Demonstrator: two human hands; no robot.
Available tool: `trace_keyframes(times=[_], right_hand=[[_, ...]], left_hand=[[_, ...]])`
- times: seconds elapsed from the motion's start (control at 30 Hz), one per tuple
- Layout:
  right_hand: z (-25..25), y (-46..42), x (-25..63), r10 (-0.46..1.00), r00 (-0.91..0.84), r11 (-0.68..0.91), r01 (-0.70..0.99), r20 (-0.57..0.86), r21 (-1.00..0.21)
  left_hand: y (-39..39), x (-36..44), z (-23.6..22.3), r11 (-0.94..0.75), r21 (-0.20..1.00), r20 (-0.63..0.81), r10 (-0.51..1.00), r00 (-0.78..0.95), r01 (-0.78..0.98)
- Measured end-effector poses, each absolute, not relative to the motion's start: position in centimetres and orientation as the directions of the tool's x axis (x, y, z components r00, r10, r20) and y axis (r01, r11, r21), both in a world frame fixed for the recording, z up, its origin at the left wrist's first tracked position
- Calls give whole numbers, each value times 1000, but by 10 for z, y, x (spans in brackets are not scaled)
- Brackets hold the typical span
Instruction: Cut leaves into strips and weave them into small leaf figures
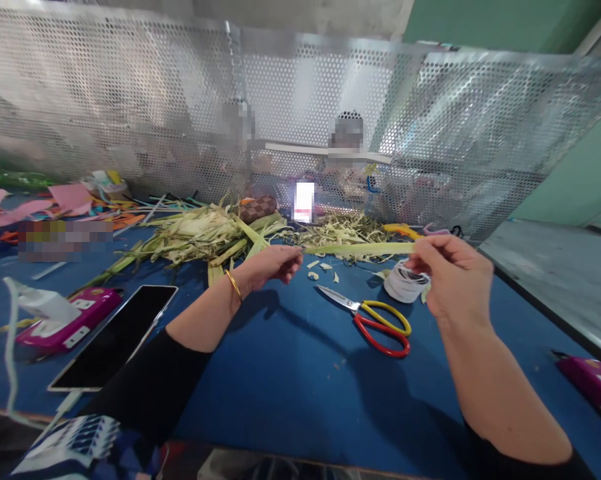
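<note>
A long, pale green husk strip (pixel 361 250) is stretched level above the blue table (pixel 280 373), between my two hands. My left hand (pixel 279 262) pinches its narrow left end, with a gold bangle on the wrist. At the wider end, my right hand (pixel 454 273) grips the strip between thumb and fingers. Below it lie scissors (pixel 351 305) with one yellow and one red handle, blades pointing left. Partly behind my right hand stands a white spool (pixel 400 285). Small pale scraps (pixel 325 267) are scattered under the strip.
Behind my left hand lies a heap of husks (pixel 195 233), with thin shreds (pixel 347 230) to its right. A phone (pixel 117 337) on a cable and a purple power strip (pixel 75 320) are at left. Another purple power strip (pixel 593 383) sits at right. Perforated metal panel (pixel 290 87) borders the back.
</note>
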State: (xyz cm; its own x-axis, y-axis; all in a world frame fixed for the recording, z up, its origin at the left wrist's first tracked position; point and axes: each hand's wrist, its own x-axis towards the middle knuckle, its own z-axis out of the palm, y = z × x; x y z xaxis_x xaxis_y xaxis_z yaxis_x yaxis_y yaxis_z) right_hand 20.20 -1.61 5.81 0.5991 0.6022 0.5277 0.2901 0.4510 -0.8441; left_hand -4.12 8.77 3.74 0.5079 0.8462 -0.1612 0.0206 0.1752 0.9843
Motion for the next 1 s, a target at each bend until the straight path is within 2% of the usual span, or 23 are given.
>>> trace_keyframes(times=[0.03,0.07,0.1,0.13,0.17,0.2,0.27,0.3,0.43,0.53,0.8,1.0], right_hand=[[58,-16,203,534,631,473,329,563,-817],[57,-16,202,479,646,479,376,595,-793],[55,-17,199,444,640,466,433,627,-771],[52,-18,194,435,607,439,502,665,-745],[48,-20,187,445,550,399,585,707,-706],[43,-22,179,467,463,366,674,753,-642],[32,-27,161,489,225,368,823,843,-433],[26,-29,154,486,97,389,866,868,-314],[10,-30,141,427,-271,398,913,862,90],[4,-26,143,376,-448,424,861,811,279],[8,-33,134,316,-625,426,766,714,481],[13,-43,122,283,-714,462,687,641,561]], left_hand=[[87,-39,37,239,969,-207,928,309,-69],[84,-35,37,237,963,-209,957,203,-128],[78,-30,36,232,961,-204,962,180,-152],[69,-23,35,244,954,-209,957,199,-175],[59,-16,34,351,919,-288,908,305,-178],[47,-8,32,417,889,-293,833,468,-186],[25,7,27,506,829,-220,688,692,-239],[17,13,25,556,783,-191,643,742,-280],[4,20,24,584,678,-156,707,689,-447],[9,15,30,594,641,-188,736,650,-486],[24,7,38,515,666,-284,844,455,-540],[39,-6,49,537,632,-297,833,466,-558]])
